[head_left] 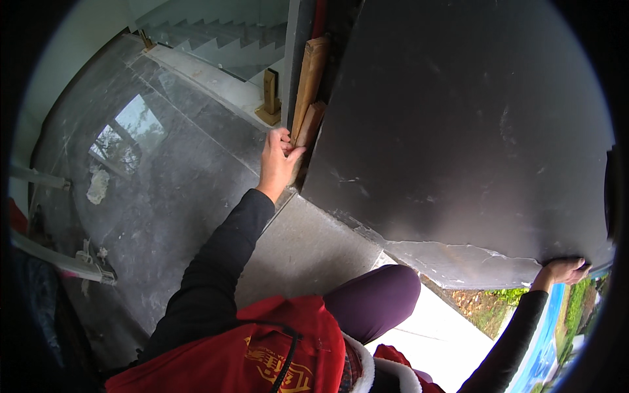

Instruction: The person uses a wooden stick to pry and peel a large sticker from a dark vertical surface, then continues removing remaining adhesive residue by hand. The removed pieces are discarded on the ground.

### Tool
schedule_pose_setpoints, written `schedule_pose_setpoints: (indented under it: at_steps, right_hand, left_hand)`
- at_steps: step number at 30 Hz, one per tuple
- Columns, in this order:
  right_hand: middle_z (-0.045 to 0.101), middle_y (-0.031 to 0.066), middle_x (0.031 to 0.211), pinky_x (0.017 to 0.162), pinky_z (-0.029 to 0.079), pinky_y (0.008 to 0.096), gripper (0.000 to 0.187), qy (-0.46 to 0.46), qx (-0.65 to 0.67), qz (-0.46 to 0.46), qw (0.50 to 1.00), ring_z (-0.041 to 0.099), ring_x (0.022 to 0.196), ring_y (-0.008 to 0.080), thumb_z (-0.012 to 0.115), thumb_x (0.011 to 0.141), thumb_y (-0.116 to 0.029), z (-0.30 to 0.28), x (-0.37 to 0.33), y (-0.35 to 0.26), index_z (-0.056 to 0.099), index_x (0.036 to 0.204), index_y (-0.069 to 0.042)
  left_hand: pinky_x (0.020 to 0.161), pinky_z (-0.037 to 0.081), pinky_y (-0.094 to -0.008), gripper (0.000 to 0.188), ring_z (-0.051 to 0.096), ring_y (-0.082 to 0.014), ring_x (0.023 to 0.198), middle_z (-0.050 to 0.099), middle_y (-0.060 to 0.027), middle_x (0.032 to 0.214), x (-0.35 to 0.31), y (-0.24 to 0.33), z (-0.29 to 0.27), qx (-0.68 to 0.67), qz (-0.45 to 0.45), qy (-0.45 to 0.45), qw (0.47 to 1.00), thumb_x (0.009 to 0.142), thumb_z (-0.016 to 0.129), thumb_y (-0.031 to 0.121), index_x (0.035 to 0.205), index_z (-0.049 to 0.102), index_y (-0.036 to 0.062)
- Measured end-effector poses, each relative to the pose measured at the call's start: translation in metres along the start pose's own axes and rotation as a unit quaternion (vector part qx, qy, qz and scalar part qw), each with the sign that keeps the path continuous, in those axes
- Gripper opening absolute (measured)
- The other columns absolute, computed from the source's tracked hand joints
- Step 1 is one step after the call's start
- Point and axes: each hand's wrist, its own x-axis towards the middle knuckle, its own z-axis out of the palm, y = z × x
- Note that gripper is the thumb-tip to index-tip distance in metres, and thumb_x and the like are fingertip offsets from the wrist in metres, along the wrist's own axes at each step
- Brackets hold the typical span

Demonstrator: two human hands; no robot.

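Note:
A large dark grey panel (pixel 458 131) with scuffs and pale smears fills the right side of the view. My right hand (pixel 563 272) grips its near right edge, part of the fingers hidden by the panel. Along the panel's left side stand two light-brown wooden strips, a longer one (pixel 310 78) and a shorter one (pixel 310 124). My left hand (pixel 278 160) is closed with thumb and fingers pinched at the lower end of the strips, beside the panel's left edge. Below the panel's near edge shows a strip of torn, pale film or coating (pixel 465 259).
Grey dusty flooring (pixel 190 216) spreads to the left, with a crumpled white scrap (pixel 98 187) on it. A brass-coloured post clamp (pixel 269 98) holds glass railing by the stairs (pixel 216 39). Metal legs (pixel 65 259) stand at far left. My bent knee (pixel 377 298) is below the panel.

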Motion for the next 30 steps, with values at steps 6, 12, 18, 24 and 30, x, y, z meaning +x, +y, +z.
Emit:
schedule_pose_setpoints:
  at_steps: [6,12,18,24,30]
  right_hand:
    - [0.058,0.029,0.153,0.12,0.038,0.0582,0.074,0.0,-0.002,0.007,1.0,0.053,0.14,0.0471,0.05,0.105,-0.053,0.003,-0.008,0.004,0.057,0.151,0.004]
    - [0.056,0.0258,0.153,0.122,0.035,0.0585,0.071,0.009,-0.007,0.011,1.0,0.049,0.143,0.0447,0.049,0.106,-0.053,0.017,-0.046,0.032,0.058,0.152,0.001]
    - [0.051,0.0247,0.157,0.121,0.036,0.0574,0.069,0.013,-0.001,0.027,1.0,0.046,0.145,0.043,0.052,0.108,-0.054,0.023,-0.053,0.049,0.057,0.153,-0.001]
    - [0.051,0.0251,0.158,0.123,0.034,0.0572,0.073,0.009,-0.001,0.029,1.0,0.044,0.147,0.043,0.051,0.107,-0.055,0.03,-0.059,0.058,0.055,0.154,0.0]
    - [0.054,0.0262,0.157,0.125,0.03,0.0576,0.076,0.009,-0.003,0.024,1.0,0.042,0.149,0.0433,0.049,0.106,-0.057,0.037,-0.066,0.057,0.054,0.155,0.002]
  left_hand:
    - [0.079,0.057,-0.0337,0.047,0.067,-0.0191,0.085,0.064,-0.0107,0.106,0.003,-0.014,0.005,0.03,0.02,0.012,0.999,0.085,0.09,0.005,0.118,0.056,0.0027]
    - [0.076,0.056,-0.0364,0.046,0.066,-0.0215,0.084,0.063,-0.0113,0.11,-0.019,-0.074,0.01,0.045,0.05,0.036,0.997,0.088,0.089,0.011,0.124,0.061,0.005]
    - [0.097,0.053,-0.0458,0.051,0.061,-0.0335,0.118,0.062,-0.0147,0.128,-0.081,-0.163,-0.025,0.264,-0.042,-0.067,0.961,0.093,0.084,0.033,0.134,0.068,0.0055]
    - [0.104,0.052,-0.0495,0.067,0.056,-0.0387,0.127,0.059,-0.0137,0.139,-0.117,-0.197,0.001,0.332,0.004,-0.172,0.928,0.082,0.09,0.042,0.136,0.069,0.008]
    - [0.101,0.056,-0.0435,0.048,0.063,-0.0354,0.119,0.06,-0.0142,0.136,-0.123,-0.203,0.026,0.281,0.053,-0.143,0.948,0.089,0.086,0.021,0.132,0.071,0.0078]
